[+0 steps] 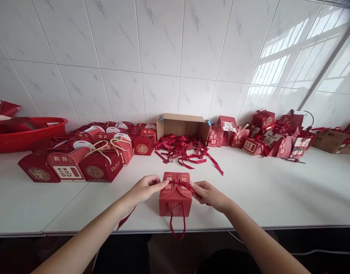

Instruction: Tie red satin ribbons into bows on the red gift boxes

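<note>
Fingers of the left hand and right hand pinch flat red satin ribbon atop a red cardboard box. It reads "喜".

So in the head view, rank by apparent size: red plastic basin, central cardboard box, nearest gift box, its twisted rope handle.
1. Red plastic basin, cropped.
2. Central cardboard box and nearest gift box: too alike to rank.
3. Twisted rope handle.

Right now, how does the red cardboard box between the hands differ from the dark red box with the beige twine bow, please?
The red cardboard box has a red ribbon, the dark red box a beige twine bow. The former stands between left hand and right hand, the latter beside more boxes. Both bear printing.
</note>
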The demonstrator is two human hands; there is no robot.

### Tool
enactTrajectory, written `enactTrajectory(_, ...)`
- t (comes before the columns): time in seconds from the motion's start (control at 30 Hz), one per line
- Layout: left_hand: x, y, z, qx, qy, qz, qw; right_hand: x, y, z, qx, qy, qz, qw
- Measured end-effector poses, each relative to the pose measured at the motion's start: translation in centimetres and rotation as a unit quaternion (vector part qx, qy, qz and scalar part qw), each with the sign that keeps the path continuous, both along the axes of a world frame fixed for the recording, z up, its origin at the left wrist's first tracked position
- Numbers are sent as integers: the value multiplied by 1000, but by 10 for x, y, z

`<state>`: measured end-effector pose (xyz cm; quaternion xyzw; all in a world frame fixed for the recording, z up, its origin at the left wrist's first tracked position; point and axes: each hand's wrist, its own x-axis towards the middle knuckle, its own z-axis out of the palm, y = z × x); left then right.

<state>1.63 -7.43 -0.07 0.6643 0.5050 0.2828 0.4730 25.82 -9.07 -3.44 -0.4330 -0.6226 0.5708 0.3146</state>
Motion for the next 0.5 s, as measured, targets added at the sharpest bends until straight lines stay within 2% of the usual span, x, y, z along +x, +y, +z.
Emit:
enactTrajectory(0.07, -5, 3, 0, -17, -19, -21, 999, 5, -1, -1, 0, 15, -12, 1000)
enactTrajectory(0.2, -9, 7, -1, 18, -19, 3, 1000, 14, -1, 1, 15, -12, -58, 998)
enactTrajectory(0.33, -7, 9, 1, 18, 6, 8, 1000, 21, 0, 6, 36, 24, -53, 998)
enactTrajectory(0.4, -4, 7, 5, 65, 16, 36, 997, 22, -2, 9, 40, 62, -30, 997)
enactTrajectory(0.5, 7, 0, 11, 180, 47, 92, 978, 18, -6, 18, 54, 128, 6, 990)
